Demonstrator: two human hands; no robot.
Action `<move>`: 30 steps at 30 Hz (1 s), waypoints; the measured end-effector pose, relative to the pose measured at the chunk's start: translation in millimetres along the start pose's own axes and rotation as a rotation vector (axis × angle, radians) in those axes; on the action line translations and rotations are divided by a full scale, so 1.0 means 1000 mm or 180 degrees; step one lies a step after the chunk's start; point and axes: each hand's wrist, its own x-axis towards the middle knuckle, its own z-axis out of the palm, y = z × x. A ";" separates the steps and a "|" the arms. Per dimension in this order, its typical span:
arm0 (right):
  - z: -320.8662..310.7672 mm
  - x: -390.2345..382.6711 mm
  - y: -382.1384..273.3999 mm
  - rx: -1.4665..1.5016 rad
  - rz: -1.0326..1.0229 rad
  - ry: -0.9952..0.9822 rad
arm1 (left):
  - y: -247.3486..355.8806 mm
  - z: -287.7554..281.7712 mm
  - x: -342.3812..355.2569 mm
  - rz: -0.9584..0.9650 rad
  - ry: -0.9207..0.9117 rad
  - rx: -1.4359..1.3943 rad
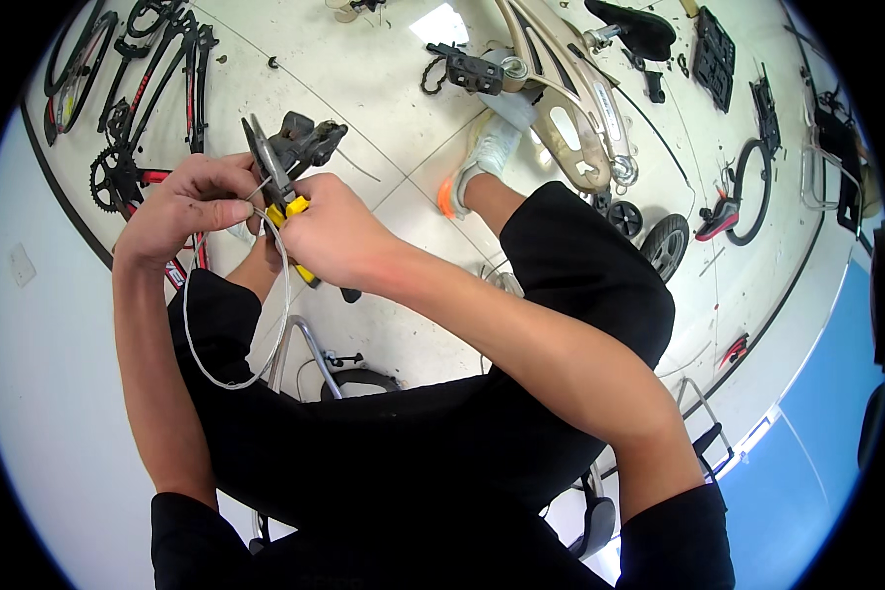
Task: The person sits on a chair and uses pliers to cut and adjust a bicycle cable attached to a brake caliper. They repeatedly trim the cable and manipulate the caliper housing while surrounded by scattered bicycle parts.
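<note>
My right hand (pixel 332 234) is wrapped round the yellow-and-black handles of a pair of pliers (pixel 267 162), whose grey jaws point up and away from me. Close to the jaws, my left hand (pixel 195 205) pinches a thin silvery cable (pixel 287 285) between thumb and fingers. That cable hangs in a wide loop below both hands, over my left thigh. Just beyond the pliers shows a dark mechanical part (pixel 307 145) with a thin wire sticking out to its right; what holds it up is hidden. Whether the jaws grip the cable is hard to see.
A black-and-red bike frame (pixel 140 108) lies at the far left. At the far right of centre lies a beige frame (pixel 560 108) with a pedal (pixel 474 73). Farther right are a black saddle (pixel 639 29), a black tool case (pixel 714 59) and a small wheel (pixel 665 248).
</note>
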 end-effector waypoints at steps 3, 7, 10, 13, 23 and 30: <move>-0.005 0.004 0.002 -0.0112 0.0490 -0.0100 | 0.001 0.000 -0.001 -0.0068 -0.0023 -0.0003; -0.005 0.003 0.004 -0.0684 0.0213 -0.0025 | 0.002 -0.003 -0.004 -0.0066 0.0035 -0.0024; -0.019 0.006 -0.004 -0.1509 0.0059 -0.0085 | 0.002 -0.010 -0.008 -0.0053 0.0376 0.0153; -0.037 0.016 0.012 -0.1768 0.0284 -0.0139 | -0.001 -0.024 -0.011 -0.0173 0.0608 0.0492; -0.133 0.114 0.219 -0.3810 0.1799 0.1548 | -0.001 -0.019 -0.013 -0.0248 0.1117 0.0474; -0.156 0.140 0.267 -0.3526 0.2124 0.0921 | 0.003 0.000 -0.015 0.0701 0.0529 -0.0494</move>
